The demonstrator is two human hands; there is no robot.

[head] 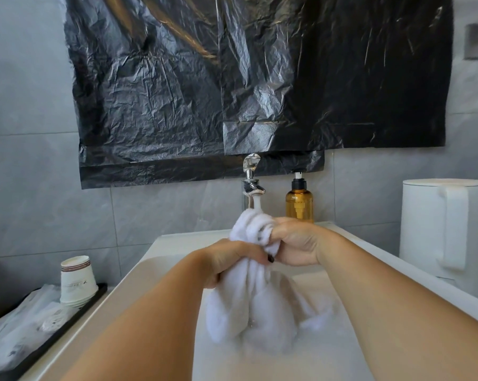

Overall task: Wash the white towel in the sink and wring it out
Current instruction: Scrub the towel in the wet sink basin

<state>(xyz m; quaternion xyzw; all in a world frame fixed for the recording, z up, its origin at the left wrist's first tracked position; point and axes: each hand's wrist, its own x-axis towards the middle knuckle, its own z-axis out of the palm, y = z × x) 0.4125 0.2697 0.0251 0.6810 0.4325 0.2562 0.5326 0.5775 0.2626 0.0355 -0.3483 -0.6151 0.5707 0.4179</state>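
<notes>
White towel was bunched and held up over the sink, its lower folds hanging down into the basin where the water looked milky. My left hand had its fingers curled tight around the gathered middle of the cloth. My right hand gripped the upper bunch just beside the left, fingers wrapped over the fabric; the two hands were nearly touching. The top of the towel sat directly under the chrome faucet, whose stream ran onto it.

Surroundings noted: an amber pump bottle stood on the back ledge just right of the faucet, partly hidden behind my right hand. A white jug with handle stood at the right, beside the sink rim. At the left, a stack of paper cups stood on a dark tray, with clear wrapped packets lying next to it on the same tray. Crinkled black plastic sheeting covered the grey tiled wall above the faucet. Both forearms crossed the near edge of the basin and blocked the view of much of its floor.
</notes>
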